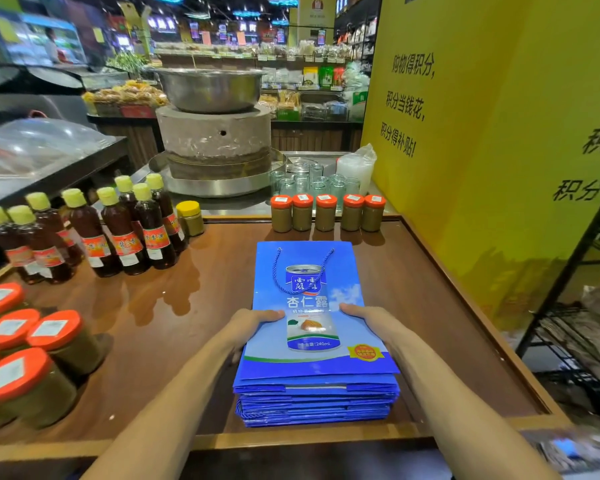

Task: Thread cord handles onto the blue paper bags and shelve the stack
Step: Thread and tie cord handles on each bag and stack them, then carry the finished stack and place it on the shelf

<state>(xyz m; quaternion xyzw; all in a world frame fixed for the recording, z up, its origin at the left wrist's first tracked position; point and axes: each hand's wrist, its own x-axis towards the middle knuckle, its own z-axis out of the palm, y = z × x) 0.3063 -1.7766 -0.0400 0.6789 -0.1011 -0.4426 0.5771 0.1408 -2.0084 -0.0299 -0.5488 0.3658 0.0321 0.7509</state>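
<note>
A stack of flat blue paper bags [312,393] lies on the brown wooden shelf [194,306], near its front edge. The top bag shows a printed can and has a blue cord handle [281,275] lying looped on its upper half. My left hand [253,327] grips the stack's left edge, thumb on top of the top bag. My right hand [368,320] grips the right edge the same way, thumb on top. The fingers of both hands are hidden under or beside the stack.
Dark oil bottles with yellow caps [125,230] stand at the back left. Orange-lidded jars [326,213] line the back edge, and more orange-lidded jars [32,362] crowd the left front. A yellow panel [482,150] walls the right side. A black wire rack [575,306] stands beyond.
</note>
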